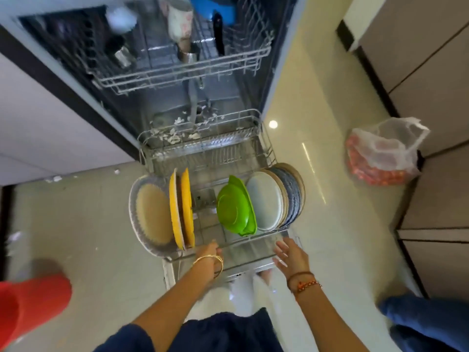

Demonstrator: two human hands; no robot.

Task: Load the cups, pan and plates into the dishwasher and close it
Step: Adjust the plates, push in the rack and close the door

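Lower rack [253,243] loaded, still pulled out.
My left hand [209,250] grips its front edge, right hand [291,255] fingers released; push in, close door.

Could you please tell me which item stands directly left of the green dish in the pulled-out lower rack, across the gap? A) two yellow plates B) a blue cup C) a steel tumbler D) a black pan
A: the two yellow plates stand on edge across an open gap from the green dish in the lower rack.
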